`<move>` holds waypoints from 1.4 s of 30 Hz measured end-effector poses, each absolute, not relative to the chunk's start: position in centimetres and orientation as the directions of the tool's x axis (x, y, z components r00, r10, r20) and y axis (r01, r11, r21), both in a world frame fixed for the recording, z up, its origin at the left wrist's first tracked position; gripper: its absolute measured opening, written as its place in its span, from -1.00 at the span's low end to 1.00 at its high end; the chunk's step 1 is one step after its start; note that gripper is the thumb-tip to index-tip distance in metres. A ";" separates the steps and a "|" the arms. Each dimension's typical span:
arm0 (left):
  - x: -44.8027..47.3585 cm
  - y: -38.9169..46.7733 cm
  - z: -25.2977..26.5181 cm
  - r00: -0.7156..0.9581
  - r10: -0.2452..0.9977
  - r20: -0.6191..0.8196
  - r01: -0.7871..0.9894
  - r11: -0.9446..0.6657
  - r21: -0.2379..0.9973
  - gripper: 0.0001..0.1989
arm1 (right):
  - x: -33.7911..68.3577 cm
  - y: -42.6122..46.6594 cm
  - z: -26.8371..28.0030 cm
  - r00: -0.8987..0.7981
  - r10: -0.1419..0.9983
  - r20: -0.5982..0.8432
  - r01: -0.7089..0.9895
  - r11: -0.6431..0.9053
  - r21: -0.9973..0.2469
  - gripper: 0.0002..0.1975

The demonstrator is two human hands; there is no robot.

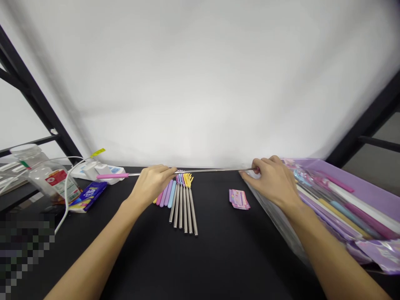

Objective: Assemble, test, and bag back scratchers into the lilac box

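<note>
A telescopic back scratcher (206, 170) with a pink grip at its left end is drawn out long and held level above the table. My left hand (155, 180) is closed around its metal rod. At the far right end, the fingers of my right hand (270, 179) pinch it and mostly hide its tip. Below my left hand, several more back scratchers (184, 204) lie side by side, with metal rods and yellow, purple and pink claw heads. Coloured handles (168, 194) show at their left, partly behind my left hand. Small pink cards (239, 199) lie nearer my right hand.
On the right stands a purple bin (371, 187) full of bagged, coloured sticks. At left are a clear plastic jar (51, 179), a blue packet (89, 196), a white power strip (106, 170) and a white cable. A white wall rises behind the black table (212, 258).
</note>
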State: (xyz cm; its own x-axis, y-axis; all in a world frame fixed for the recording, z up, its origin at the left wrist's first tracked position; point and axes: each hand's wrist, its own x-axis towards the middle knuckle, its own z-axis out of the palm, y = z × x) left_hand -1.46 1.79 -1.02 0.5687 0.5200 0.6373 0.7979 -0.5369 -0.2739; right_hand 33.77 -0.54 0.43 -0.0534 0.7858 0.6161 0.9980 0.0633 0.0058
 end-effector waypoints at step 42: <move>-1.1 1.0 0.0 0.485 0.591 0.645 0.851 -0.489 -0.192 -0.88 | 32.4 0.4 -1.4 -0.293 0.747 0.597 0.917 0.397 -0.048 -0.56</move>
